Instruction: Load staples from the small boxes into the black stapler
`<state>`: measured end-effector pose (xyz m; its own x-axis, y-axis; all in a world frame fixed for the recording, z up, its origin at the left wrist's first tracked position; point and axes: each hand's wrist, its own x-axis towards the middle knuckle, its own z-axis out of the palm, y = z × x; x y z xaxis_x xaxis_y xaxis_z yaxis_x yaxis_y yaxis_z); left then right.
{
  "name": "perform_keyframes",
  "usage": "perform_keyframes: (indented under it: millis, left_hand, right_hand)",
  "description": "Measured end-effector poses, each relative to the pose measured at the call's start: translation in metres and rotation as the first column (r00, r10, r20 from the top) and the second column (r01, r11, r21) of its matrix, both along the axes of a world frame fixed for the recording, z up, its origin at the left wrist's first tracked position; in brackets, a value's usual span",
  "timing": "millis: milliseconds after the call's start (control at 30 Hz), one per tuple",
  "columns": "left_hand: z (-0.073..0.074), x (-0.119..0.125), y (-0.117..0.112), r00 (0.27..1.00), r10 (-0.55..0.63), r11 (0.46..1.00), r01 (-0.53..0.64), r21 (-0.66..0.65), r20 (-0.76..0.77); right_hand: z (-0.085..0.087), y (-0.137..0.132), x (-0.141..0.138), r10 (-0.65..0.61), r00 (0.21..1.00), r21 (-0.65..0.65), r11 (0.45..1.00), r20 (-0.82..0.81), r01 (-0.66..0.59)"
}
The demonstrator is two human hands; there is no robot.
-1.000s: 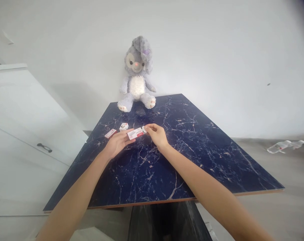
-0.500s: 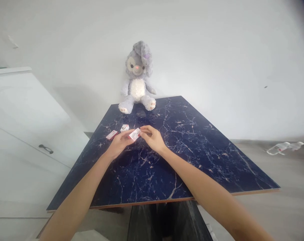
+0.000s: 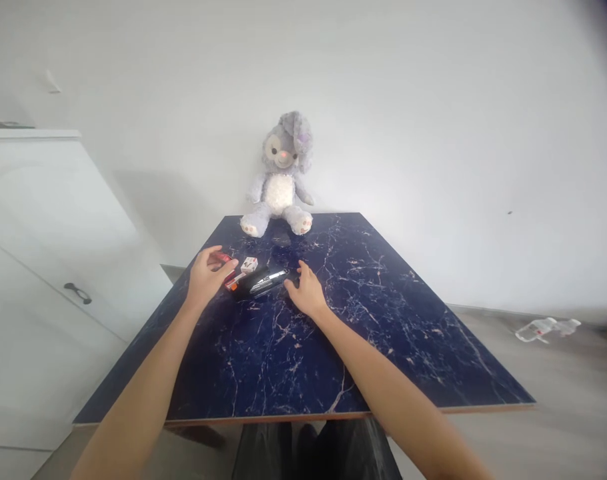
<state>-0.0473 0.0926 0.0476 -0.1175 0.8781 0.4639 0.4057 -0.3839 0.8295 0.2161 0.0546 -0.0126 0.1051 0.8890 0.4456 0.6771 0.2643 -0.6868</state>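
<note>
Stapler (image 3: pixel 260 283) lies flat on counter (image 3: pixel 363 320), apart from small box (image 3: pixel 248 265). Right hand (image 3: pixel 306 295) open, fingertips at stapler end. Left hand (image 3: pixel 207 275) pinching red box (image 3: pixel 222 259). Loading looks unfinished.

Hands: two, a left hand (image 3: pixel 207 275) and a right hand (image 3: pixel 306 293).
Black staplers: one, the stapler (image 3: pixel 260 282), lying between the two sets of fingers, its far end just beside the right fingertips.
Small boxes: two; a red box (image 3: pixel 223 259) under the left fingers, a white box (image 3: pixel 248 265) just past them.
Plush rabbits: one (image 3: pixel 281 175), well beyond both hands.
Tables: one (image 3: pixel 383 320).
Plastic bottles: one (image 3: pixel 546 327), on the floor.
</note>
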Motion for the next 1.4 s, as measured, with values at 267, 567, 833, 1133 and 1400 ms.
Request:
perform_keyframes:
  millis: [267, 567, 833, 1133, 1400]
  left_hand:
    - [-0.01, -0.01, 0.011, 0.937, 0.007, 0.968, -0.094, -0.232, -0.348]
    - [0.002, -0.021, 0.003, 0.725, -0.187, 0.982, 0.115, -0.151, -0.663]
    - [0.011, -0.01, -0.007, 0.632, -0.311, 0.946, 0.133, -0.296, -0.71]
    - [0.006, 0.002, -0.013, 0.667, -0.225, 0.969, 0.081, -0.232, -0.71]
    - [-0.01, 0.038, -0.019, 0.688, -0.01, 0.997, 0.061, 0.044, -0.726]
  right_hand:
    - [0.003, 0.003, -0.027, -0.101, 0.909, -0.088, 0.985, 0.405, 0.149]
    - [-0.004, 0.015, -0.014, 0.021, 0.992, -0.137, 0.991, 0.122, -0.004]
    - [-0.003, 0.018, -0.015, 0.154, 0.982, -0.147, 0.98, 0.106, -0.138]
    - [-0.003, 0.014, -0.029, 0.394, 0.895, -0.105, 0.919, 0.21, -0.38]
    - [-0.006, 0.011, -0.035, 0.26, 0.931, 0.008, 0.963, 0.255, -0.271]
